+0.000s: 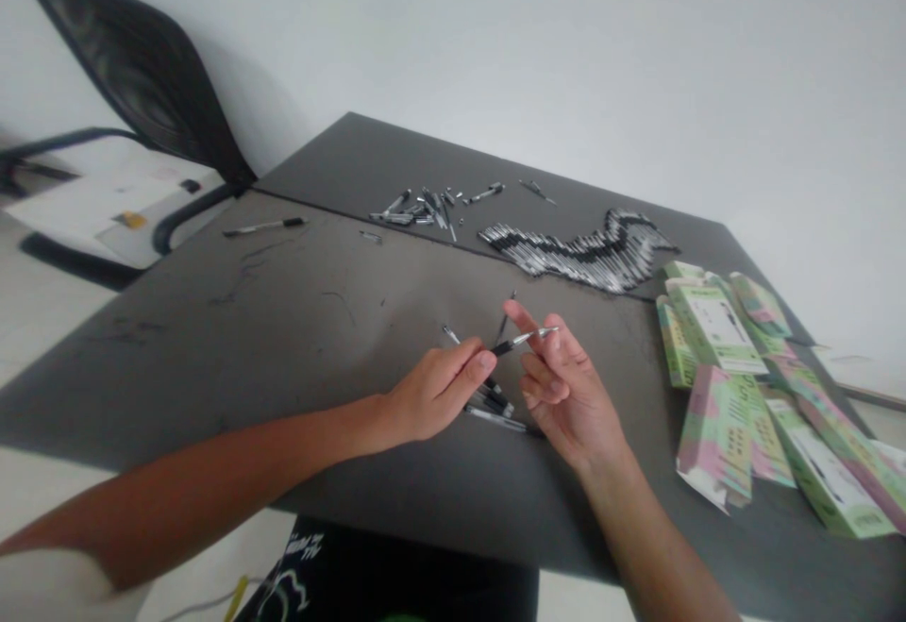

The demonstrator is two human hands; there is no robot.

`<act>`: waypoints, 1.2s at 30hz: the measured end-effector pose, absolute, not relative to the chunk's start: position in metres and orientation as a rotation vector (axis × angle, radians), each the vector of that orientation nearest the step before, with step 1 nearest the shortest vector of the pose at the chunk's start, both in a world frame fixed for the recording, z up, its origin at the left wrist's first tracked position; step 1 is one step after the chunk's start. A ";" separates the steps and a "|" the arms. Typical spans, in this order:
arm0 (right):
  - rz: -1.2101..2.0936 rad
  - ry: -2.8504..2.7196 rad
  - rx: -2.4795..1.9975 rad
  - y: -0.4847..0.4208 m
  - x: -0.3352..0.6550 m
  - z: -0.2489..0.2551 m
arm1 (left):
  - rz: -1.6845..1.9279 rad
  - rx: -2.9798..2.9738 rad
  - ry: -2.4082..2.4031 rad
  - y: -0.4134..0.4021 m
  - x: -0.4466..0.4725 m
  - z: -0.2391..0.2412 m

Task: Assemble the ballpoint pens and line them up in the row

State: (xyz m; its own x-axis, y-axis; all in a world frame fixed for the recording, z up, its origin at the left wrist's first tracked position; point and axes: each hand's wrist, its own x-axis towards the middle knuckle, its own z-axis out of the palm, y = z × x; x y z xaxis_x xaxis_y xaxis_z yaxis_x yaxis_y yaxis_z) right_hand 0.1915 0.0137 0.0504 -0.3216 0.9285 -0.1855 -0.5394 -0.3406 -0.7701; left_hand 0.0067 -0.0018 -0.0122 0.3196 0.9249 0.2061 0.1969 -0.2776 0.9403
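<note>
Above the near part of the dark table, my left hand is closed round a pen with a black grip and a silvery tip. The tip points to the right, toward my right hand. My right thumb and a bent finger pinch the tip end, while another finger sticks out to the left. Several pens lie on the table below and between my hands, partly hidden by them.
A long wavy row of pens lies farther back, with a loose heap of pens and parts to its left. One pen lies alone at left. Pen boxes are piled at right. A black chair stands at left.
</note>
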 end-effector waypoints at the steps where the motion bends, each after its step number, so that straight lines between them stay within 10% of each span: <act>1: 1.833 -0.738 -0.778 0.014 0.192 0.051 | 1.030 1.695 1.019 -0.002 0.007 -0.012; 15: 0.406 -1.893 -1.816 0.081 0.307 0.037 | 1.212 1.420 1.111 0.017 0.004 -0.019; 36: 0.626 -2.146 -1.932 0.100 0.346 0.014 | 1.373 1.099 1.017 0.044 -0.005 -0.022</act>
